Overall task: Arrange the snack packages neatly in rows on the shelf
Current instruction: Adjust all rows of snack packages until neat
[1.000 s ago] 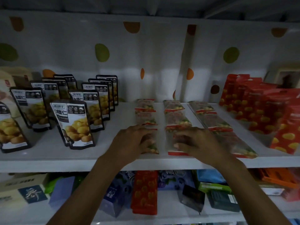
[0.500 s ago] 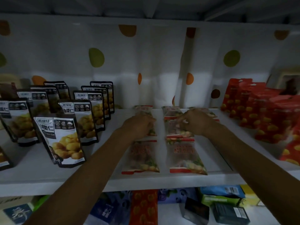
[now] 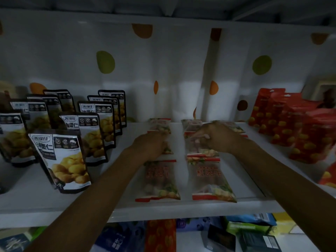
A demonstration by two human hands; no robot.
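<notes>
Lying under curled fingers (image 3: 201,136): snack packages (image 3: 203,151)

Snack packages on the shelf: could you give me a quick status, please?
Left hand on second left-row packet, grip unclear. Right hand pinching second middle-row packet. Front packets lie flat at the edge. Nothing blocking either hand.

- Both forearms reach over the shelf (image 3: 181,209) front edge, converging toward mid-depth.
- Left grip (image 3: 152,143): mid-shelf, back of hand up, fingertips bent down and hidden.
- Right grip (image 3: 213,137): beside it, slightly deeper on the shelf, fingers (image 3: 201,137) curled inward; hold unclear.
</notes>
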